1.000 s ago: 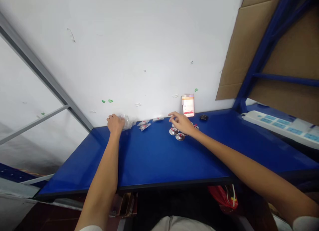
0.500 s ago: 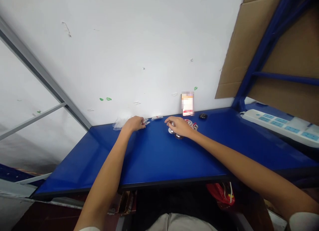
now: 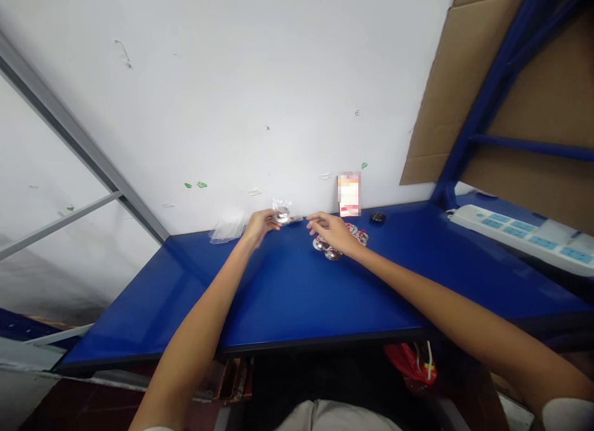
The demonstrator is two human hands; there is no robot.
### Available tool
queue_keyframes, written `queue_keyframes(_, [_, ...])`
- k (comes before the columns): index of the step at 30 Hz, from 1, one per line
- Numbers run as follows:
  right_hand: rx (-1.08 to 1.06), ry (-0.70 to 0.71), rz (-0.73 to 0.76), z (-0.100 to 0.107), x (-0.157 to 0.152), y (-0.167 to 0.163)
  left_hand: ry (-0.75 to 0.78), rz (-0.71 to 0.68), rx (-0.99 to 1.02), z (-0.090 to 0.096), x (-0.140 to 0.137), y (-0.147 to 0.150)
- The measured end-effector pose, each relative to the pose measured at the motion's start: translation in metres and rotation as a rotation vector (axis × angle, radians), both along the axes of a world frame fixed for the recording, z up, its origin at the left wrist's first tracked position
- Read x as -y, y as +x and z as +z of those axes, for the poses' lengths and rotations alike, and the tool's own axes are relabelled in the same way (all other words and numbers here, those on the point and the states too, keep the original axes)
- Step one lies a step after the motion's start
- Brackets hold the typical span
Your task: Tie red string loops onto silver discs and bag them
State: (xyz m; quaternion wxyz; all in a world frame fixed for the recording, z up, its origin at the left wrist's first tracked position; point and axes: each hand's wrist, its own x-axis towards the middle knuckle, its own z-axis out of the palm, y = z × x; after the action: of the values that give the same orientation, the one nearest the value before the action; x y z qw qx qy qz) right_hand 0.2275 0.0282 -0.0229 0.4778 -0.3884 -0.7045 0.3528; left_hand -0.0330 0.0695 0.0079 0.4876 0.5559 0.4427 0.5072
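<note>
My left hand (image 3: 260, 225) pinches a small clear plastic bag (image 3: 283, 204) by its left side, raised off the tabletop. Inside the bag shows a shiny round metal piece (image 3: 283, 215). Over a cluster of shiny round metal pieces with red and white parts (image 3: 332, 254) hangs my right hand (image 3: 331, 229), fingers bent and apart, with nothing visible in them. The hand covers part of that cluster. Flat clear plastic bags (image 3: 226, 230) lie to the left of my left hand. Behind the raised bag, a small packet (image 3: 297, 218) lies at the wall, partly hidden.
The blue table (image 3: 278, 301) meets a white wall (image 3: 260, 78). A blurred upright card or box (image 3: 349, 195) leans at the back, near a small black object (image 3: 377, 217). On the right lie a white power strip (image 3: 520, 238) and a blue metal frame (image 3: 482, 96).
My left hand has moved right and lifted slightly, turning the bagged metal piece upright into view. My right hand stays almost in place over the cluster.
</note>
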Motion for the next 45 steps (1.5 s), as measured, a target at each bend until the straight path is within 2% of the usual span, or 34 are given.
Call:
queue_keyframes(3, [-0.107,-0.209,0.088,0.000,-0.001,-0.003,-0.080,-0.254,0.142,-0.015,0.011,0.028])
queue_keyframes(6, [-0.111,-0.266,0.096,0.002,-0.002,-0.001,-0.138,-0.336,0.190,-0.023,0.023,0.048])
queue_keyframes(8, [-0.009,-0.167,0.025,0.006,-0.003,0.005,-0.208,-0.307,0.246,-0.025,0.028,0.054])
queue_keyframes(12, [0.372,0.149,-0.157,0.017,-0.003,0.016,-0.339,-0.311,0.373,-0.023,0.032,0.057])
queue_keyframes(15, [0.453,0.236,-0.234,0.025,0.000,0.019,-0.375,-0.373,0.410,-0.024,0.036,0.060])
queue_keyframes(22, [0.168,0.093,-0.184,0.037,0.004,0.017,-0.340,-0.427,0.418,-0.028,0.040,0.066])
queue_keyframes(25, [0.171,0.124,-0.206,0.041,0.004,0.019,-0.320,-0.433,0.411,-0.028,0.037,0.064])
queue_keyframes(31, [0.171,0.080,-0.084,0.038,-0.002,0.023,-0.305,-0.404,0.412,-0.030,0.035,0.062])
queue_keyframes(38, [0.072,0.098,-0.155,0.038,-0.001,0.022,-0.257,-0.405,0.392,-0.031,0.034,0.062])
queue_keyframes(45, [-0.026,0.017,-0.185,0.039,-0.001,0.023,-0.257,-0.363,0.330,-0.034,0.032,0.061])
